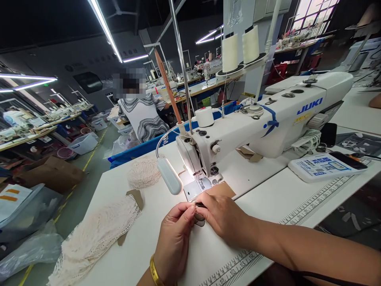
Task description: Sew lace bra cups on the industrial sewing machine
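Note:
My left hand (175,234) and my right hand (222,216) meet on the white table (268,202) just in front of the needle plate of a white JUKI sewing machine (268,119). Both hands are closed in a pinch on a small dark item (200,205) between the fingertips; I cannot make out what it is. A brown card piece (220,189) lies under the presser foot, right behind my right hand. A gold bracelet is on my left wrist.
Cream lace trim (95,234) is piled at the table's left, with another bundle (144,172) further back. A control panel (324,167) and a phone (348,159) lie right of the machine. Two thread cones (241,49) stand behind. A person sits at the station ahead.

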The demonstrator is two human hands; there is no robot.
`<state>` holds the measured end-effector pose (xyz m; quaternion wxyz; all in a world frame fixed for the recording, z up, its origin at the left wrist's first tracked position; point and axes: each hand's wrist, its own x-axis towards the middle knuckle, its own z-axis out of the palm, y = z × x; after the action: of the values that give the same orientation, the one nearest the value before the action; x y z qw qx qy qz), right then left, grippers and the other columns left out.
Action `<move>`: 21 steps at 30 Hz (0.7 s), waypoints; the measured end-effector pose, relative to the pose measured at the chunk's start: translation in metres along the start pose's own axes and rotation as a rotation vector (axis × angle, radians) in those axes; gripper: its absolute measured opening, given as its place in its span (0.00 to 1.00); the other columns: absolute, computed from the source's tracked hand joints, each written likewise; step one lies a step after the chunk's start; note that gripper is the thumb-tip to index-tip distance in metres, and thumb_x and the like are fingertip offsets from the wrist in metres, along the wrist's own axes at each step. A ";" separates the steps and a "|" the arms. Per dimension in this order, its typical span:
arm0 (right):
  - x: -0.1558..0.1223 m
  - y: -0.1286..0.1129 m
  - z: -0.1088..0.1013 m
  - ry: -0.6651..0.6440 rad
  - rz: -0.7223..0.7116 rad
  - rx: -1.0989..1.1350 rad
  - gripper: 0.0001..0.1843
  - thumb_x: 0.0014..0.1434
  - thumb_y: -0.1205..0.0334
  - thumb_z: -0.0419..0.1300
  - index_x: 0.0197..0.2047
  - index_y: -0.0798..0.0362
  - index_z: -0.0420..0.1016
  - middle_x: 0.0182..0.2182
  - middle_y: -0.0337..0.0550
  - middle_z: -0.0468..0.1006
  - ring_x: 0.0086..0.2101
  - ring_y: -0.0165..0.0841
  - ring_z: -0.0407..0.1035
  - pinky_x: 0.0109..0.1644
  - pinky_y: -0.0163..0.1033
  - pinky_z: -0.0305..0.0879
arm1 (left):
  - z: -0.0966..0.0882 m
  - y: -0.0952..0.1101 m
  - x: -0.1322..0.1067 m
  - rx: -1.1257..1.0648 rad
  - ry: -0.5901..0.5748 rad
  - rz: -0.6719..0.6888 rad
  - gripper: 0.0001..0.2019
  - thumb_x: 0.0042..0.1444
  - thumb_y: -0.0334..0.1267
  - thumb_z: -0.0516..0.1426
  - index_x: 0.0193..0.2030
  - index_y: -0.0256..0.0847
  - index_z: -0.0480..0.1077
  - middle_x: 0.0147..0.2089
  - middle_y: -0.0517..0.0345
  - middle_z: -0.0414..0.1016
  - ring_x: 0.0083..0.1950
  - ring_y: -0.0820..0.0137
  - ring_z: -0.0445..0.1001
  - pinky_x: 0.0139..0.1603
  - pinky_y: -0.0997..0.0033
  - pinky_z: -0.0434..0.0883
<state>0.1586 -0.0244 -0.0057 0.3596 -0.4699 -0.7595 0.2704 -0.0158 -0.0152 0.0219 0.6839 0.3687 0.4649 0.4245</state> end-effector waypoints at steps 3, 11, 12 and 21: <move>0.000 -0.001 0.000 -0.010 0.014 0.014 0.10 0.77 0.57 0.47 0.45 0.49 0.64 0.36 0.44 0.81 0.35 0.40 0.75 0.37 0.41 0.60 | 0.001 -0.001 0.000 -0.019 0.030 -0.010 0.20 0.40 0.50 0.79 0.35 0.40 0.84 0.36 0.53 0.82 0.38 0.66 0.77 0.44 0.67 0.78; 0.001 -0.007 -0.002 -0.009 0.060 0.126 0.11 0.77 0.54 0.47 0.43 0.49 0.64 0.35 0.43 0.80 0.35 0.39 0.73 0.37 0.40 0.59 | 0.003 0.000 -0.001 -0.002 0.021 0.035 0.19 0.42 0.51 0.78 0.34 0.40 0.84 0.36 0.53 0.83 0.38 0.65 0.78 0.44 0.65 0.79; 0.001 -0.007 -0.002 -0.010 0.063 0.144 0.11 0.77 0.54 0.47 0.43 0.48 0.64 0.35 0.43 0.79 0.35 0.39 0.74 0.37 0.40 0.60 | 0.003 0.000 -0.001 -0.004 0.016 0.033 0.20 0.42 0.51 0.78 0.34 0.40 0.84 0.36 0.53 0.83 0.38 0.64 0.78 0.44 0.65 0.79; 0.002 -0.011 -0.008 -0.042 0.072 0.187 0.10 0.76 0.57 0.48 0.42 0.49 0.63 0.35 0.43 0.80 0.34 0.40 0.74 0.38 0.41 0.62 | 0.001 -0.002 -0.001 0.002 -0.004 0.046 0.19 0.45 0.51 0.77 0.35 0.39 0.84 0.37 0.52 0.83 0.40 0.65 0.77 0.47 0.67 0.78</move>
<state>0.1582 -0.0262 0.0078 0.3758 -0.4556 -0.7209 0.3627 -0.0141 -0.0168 0.0208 0.6744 0.3810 0.4554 0.4389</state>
